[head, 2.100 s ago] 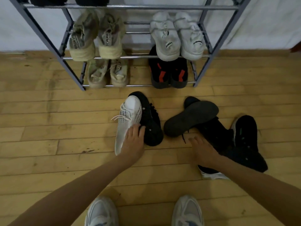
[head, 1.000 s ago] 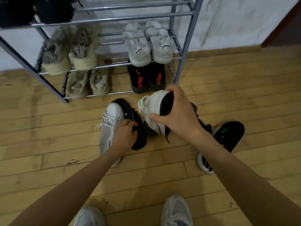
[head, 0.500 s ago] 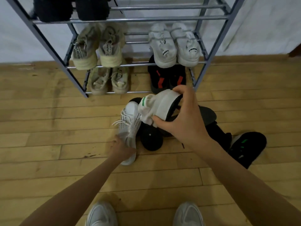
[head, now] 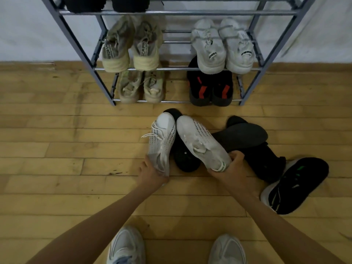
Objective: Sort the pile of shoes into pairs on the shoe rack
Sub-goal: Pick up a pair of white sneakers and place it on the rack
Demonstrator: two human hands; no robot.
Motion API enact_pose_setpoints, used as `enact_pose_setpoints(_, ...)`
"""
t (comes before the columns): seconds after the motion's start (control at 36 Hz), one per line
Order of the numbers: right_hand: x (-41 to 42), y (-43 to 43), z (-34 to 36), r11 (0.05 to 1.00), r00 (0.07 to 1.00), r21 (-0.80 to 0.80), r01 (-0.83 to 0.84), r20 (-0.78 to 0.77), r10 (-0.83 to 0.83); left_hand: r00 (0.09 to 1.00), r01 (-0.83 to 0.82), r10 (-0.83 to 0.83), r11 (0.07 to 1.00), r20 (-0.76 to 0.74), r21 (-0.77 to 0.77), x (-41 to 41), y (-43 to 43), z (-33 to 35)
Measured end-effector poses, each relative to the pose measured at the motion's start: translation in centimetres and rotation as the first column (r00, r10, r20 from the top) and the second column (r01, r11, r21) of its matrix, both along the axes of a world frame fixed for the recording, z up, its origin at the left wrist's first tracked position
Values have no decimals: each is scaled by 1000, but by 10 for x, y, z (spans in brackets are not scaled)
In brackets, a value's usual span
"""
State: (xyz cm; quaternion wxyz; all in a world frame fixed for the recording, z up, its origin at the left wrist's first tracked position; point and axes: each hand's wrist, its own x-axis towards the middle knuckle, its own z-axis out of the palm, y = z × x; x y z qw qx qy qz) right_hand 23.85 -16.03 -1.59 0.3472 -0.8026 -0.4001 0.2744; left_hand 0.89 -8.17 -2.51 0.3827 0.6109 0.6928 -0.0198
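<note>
Open floor at left; heap of black shoes at right

Home entryway: shoe rack against wall, wooden floor.

Rack at back, shoe pile before it, L sneaker beside R sneaker at pile's L
</note>
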Motion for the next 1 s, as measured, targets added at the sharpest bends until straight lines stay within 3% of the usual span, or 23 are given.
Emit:
enact_pose_setpoints(0.11, -6, 9, -3, 984, 989, -159, -80, 109, 98, 1000, -11, 12, 999, 28, -37, -5, 3, 1)
enact_pose_setpoints(0.25, -5, 19, 5, 922, 962, -346, -172, 142, 233, 971, -109, 110, 994, 210, -19, -17, -2, 1)
enact_pose_setpoints(0.42, 0, 6, 20, 971, 978, -122, -206, -7, 207, 900, -206, 188, 979, 393, 4, -20, -19, 12)
enact_pose_setpoints(0.64, -14, -11, 51, 997, 967, 70, -37, -247, 54, 856, -159, 46, 971, 515, 177, -15, -32, 45)
enact_pose_setpoints(0.81, -12, -11, 95, 978, 969, 195, 80, -244, -31, 818, -149, -72, 932, 571, 332, -4, -15, 88)
enact_pose_setpoints(1.0, 8, 13, 161, 950, 989, 301, 83, -143, -42, 765, -97, -245, 871, 596, 482, 22, 22, 162)
